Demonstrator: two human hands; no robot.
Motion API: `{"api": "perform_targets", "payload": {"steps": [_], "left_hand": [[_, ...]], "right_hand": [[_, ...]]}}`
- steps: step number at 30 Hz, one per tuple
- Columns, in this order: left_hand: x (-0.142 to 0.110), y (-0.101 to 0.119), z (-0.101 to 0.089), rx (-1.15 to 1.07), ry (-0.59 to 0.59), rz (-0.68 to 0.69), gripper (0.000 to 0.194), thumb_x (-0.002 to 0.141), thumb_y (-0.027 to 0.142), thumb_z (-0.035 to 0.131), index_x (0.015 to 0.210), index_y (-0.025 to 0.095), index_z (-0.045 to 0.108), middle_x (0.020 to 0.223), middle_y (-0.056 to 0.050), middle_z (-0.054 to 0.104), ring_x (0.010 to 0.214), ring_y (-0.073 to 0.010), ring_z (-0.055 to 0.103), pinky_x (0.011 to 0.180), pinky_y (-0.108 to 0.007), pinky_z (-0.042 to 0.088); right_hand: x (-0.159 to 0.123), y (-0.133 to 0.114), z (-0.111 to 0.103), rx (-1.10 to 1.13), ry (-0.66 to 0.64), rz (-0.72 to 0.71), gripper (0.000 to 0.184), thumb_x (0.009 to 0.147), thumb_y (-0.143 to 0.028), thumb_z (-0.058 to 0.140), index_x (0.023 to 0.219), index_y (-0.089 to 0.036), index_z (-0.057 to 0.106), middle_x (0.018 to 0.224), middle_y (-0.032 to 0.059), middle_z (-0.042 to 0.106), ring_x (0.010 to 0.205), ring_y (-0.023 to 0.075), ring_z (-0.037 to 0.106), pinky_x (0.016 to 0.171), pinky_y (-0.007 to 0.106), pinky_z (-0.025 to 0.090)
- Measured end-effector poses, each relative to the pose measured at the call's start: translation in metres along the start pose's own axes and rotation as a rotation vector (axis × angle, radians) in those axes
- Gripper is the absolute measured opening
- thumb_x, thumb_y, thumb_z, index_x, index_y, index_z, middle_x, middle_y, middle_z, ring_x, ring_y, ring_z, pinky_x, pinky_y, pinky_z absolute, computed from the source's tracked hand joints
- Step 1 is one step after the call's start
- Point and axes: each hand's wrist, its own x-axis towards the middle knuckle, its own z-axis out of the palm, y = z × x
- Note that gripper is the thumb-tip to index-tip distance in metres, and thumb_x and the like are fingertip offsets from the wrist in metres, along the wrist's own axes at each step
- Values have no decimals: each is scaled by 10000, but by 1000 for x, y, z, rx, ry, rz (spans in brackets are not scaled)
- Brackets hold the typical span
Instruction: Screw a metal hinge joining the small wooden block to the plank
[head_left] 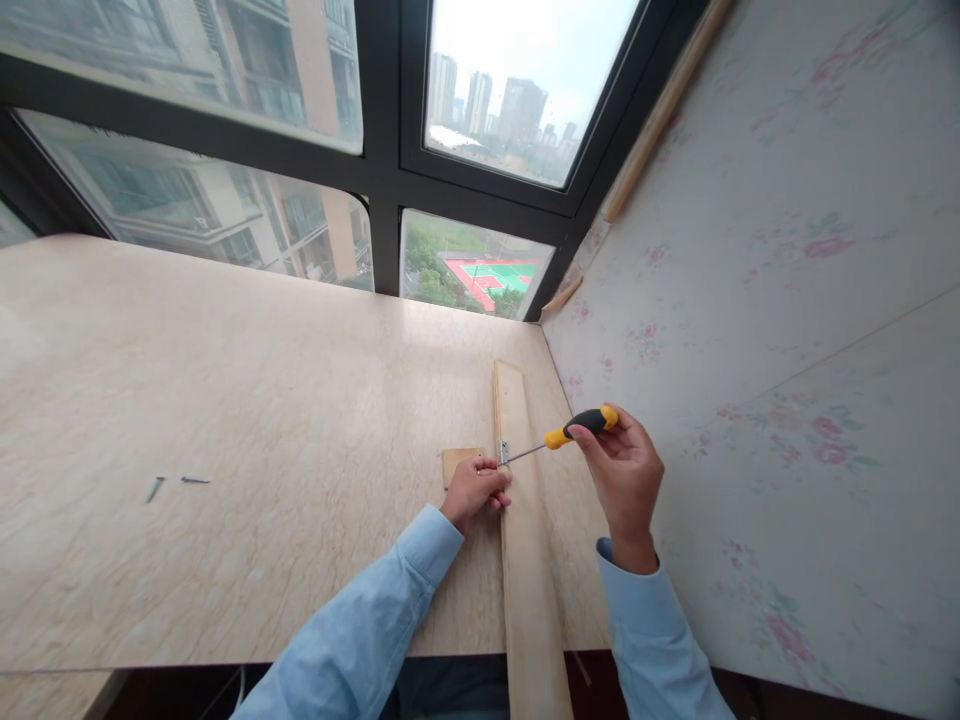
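Observation:
My right hand (627,468) is closed round the yellow and black handle of a screwdriver (582,428). Its shaft slants down to the left, and the tip meets or nearly meets a small metal hinge-like bracket (504,452) on the edge of a long wooden board (525,540). Beside the bracket, my left hand (480,490) has its fingers pinched at the board's left edge; whether they grip the board or something small there is hard to tell. A small square wood piece (459,462) lies under and behind those fingers.
Two screws (155,489) lie on the marble-patterned table (225,400) at the left. The board juts past the table's front edge. A flowered wall (780,380) stands close on the right, and a dark window frame (386,180) rises at the back.

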Motion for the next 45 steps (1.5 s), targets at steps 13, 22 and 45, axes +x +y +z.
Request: {"api": "perform_targets", "payload": {"steps": [13,22,45], "left_hand": [[-3,6,3,7,0,-13,196,754,27,701,854,98,548,564,7,615,433,-118,616,348,-150,383],[2,0,-1,-2,-7,1,225,750,43,716,900,88,553,617,-21,647,442,-129,628,348,-157,383],[0,2,0,13,13,-15,234,746,43,718,904,89,552,637,-22,650,446,-121,626,361,-159,387]], "right_hand": [[4,-8,2,-175,23,-64,605,681,-426,839,1186,-148,658,1105,123,685,964,257,683,945,488,552],[2,-12,3,-73,-94,-44,732,753,-477,767,1384,-216,501,1388,155,536,1176,275,616,993,469,529],[2,-9,6,195,-123,56,408,761,-352,790,1122,-208,664,1121,81,721,1065,251,688,1029,491,509]]}}
